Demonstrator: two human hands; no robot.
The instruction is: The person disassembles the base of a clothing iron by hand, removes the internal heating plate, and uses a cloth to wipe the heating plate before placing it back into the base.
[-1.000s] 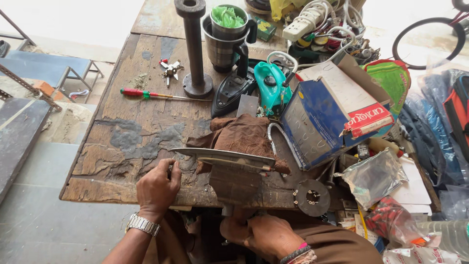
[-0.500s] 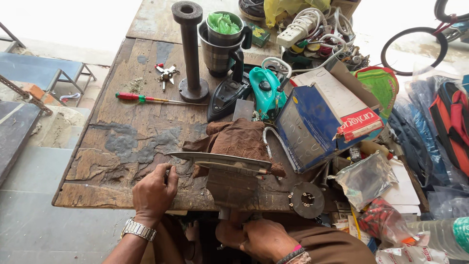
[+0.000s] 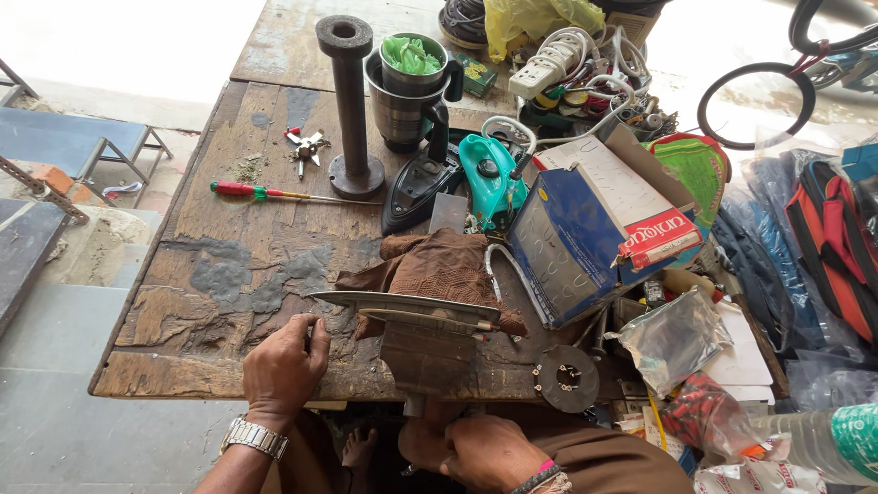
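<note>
at the left, the left hand (image 3: 283, 366) is seen resting on the worn wooden table (image 3: 201, 274), its fingers curled closed on the pointed end of a flat metal soleplate (image 3: 402, 306), as it was half a second ago. the soleplate is held edge-on near the table's front edge, in the same spot as in the earlier frames, with a brown cloth (image 3: 439, 270) bunched just behind it. farther back, a red-handled screwdriver (image 3: 274, 193), an upright iron post on a round base (image 3: 347, 101) and a steel jar with a green lining (image 3: 407, 87) are left unmoved; they merely appear lower in view than before, the camera having tilted. a black iron (image 3: 416, 187) and a teal iron (image 3: 489, 178) lie beside each other behind the cloth. below the table edge, the right hand (image 3: 489, 453) is closed around something under the soleplate; what it grips cannot be told. to the right, a blue carton (image 3: 567, 247) stands open, and a round perforated disc (image 3: 567, 377) lies near the edge.
</note>
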